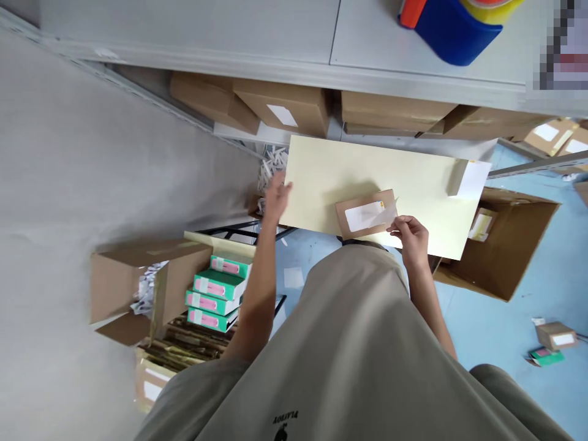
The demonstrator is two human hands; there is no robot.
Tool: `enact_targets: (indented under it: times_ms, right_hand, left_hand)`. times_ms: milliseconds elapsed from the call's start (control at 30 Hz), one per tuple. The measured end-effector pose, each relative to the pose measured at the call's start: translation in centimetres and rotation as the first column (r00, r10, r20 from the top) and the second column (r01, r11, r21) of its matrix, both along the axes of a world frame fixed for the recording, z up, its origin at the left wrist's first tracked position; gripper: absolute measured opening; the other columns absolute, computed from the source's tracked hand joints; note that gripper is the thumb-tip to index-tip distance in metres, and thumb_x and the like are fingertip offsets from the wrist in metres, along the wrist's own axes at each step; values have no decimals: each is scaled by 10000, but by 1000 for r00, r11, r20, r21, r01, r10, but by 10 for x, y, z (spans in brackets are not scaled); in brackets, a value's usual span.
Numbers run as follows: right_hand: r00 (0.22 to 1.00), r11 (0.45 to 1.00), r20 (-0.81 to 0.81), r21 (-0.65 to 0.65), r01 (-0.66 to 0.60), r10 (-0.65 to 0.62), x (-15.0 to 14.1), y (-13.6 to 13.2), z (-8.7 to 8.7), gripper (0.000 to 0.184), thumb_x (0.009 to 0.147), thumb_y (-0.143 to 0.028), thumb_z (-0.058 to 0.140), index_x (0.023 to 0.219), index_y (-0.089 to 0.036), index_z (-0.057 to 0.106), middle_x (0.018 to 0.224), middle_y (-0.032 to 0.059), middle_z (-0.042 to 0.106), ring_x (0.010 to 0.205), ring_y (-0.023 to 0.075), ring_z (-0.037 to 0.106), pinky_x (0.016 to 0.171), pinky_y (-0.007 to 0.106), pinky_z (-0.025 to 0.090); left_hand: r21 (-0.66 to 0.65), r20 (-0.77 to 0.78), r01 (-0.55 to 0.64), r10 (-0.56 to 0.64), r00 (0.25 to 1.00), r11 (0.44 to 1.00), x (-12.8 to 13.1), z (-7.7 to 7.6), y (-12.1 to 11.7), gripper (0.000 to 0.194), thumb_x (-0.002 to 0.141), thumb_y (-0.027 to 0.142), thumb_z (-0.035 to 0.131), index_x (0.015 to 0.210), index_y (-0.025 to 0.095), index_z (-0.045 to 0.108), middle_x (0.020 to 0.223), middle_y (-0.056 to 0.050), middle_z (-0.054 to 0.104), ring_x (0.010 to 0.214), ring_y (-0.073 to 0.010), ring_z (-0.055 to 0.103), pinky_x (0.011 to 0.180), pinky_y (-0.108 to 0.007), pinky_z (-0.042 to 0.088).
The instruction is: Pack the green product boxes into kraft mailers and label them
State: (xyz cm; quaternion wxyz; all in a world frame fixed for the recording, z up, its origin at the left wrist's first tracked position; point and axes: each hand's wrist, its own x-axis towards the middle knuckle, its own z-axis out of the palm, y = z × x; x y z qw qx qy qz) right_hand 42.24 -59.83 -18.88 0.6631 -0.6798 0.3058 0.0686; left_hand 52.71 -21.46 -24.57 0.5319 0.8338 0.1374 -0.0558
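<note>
A small brown cardboard box (342,215) with a white label (361,217) on its upper face lies at the near edge of a pale yellow board (316,177). My right hand (412,240) is at the box's right end, thumb and fingers pinched on a thin translucent sheet (388,214) that overlaps the right part of the label. Over the board's left edge hovers my left hand (278,197), slightly blurred, fingers apart and holding nothing. Farther right on the board stands a stack of white labels (475,179).
Green-and-pink boxes (215,288) are stacked at left beside an open carton (122,282). Another open carton (514,245) stands right of the board. Cartons (285,101) fill the shelf ahead. A blue tape dispenser (454,30) sits above. White paper scraps (274,164) lie beyond my left hand.
</note>
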Motion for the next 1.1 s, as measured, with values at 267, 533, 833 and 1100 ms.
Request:
enact_targets:
  times_ms: [267,533,833,1100]
  right_hand:
    - [903,852,311,-512,-105,298,-8,27,22,266,1013,-506,693,926,-257,734,871,24,778,767,192,738,772,351,645]
    - [803,774,147,-413,-481,578,-14,31,32,283,1010,-556,764,1029,-286,843,1106,84,828,869,242,771,878,396,633]
    - [992,986,13,-117,-120,122,3,0,-1,415,852,-623,855,993,-233,863,1037,69,823,627,141,598,570,329,534]
    - [984,982,-17,55,-179,180,0,0,-14,447,748,-638,907,821,-209,808,788,31,741,578,117,548,476,276,425]
  left_hand:
    - [-677,-120,145,-303,945,721,-69,46,-194,573,869,716,873,1073,196,746,1146,-120,836,1086,-266,820,1016,-415,650]
    - [-551,-167,-62,-37,985,832,-85,44,-181,450,820,624,922,883,228,715,864,-32,763,845,-216,750,798,-349,616]
    - [-551,-245,-80,-70,967,830,-103,47,-148,462,778,617,928,862,229,690,828,-8,716,850,-209,701,821,-340,573]
    - [-550,-252,-77,-77,965,832,-116,50,-150,500,714,628,968,818,224,692,787,9,682,761,-168,614,758,-297,496]
